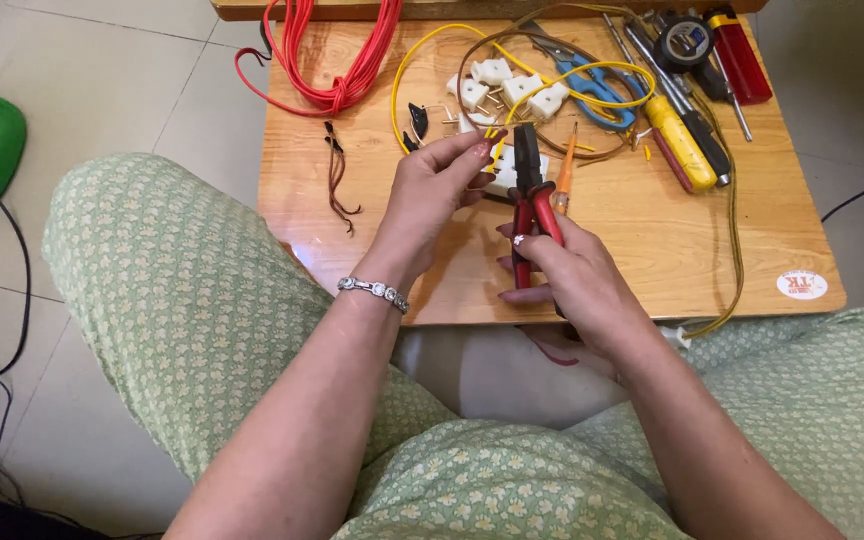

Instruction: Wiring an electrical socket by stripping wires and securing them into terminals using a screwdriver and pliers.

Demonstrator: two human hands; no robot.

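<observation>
The right hand is closed around the red handles of a pair of pliers, jaws pointing away from the body. Just left of it, the left hand pinches a thin brown wire between fingertips, its end held right beside the plier jaws; whether the jaws already bite it cannot be told. So the wire looks presented to the tool, the cut or strip seemingly not yet made.

Beyond both hands lie white plugs inside loops of yellow wire, apparently unwired. Further right of the hands sit a yellow screwdriver and blue cutters; far left, a red wire coil. The wooden surface stays bare near its front edge, right of the right hand, leaving room there.
</observation>
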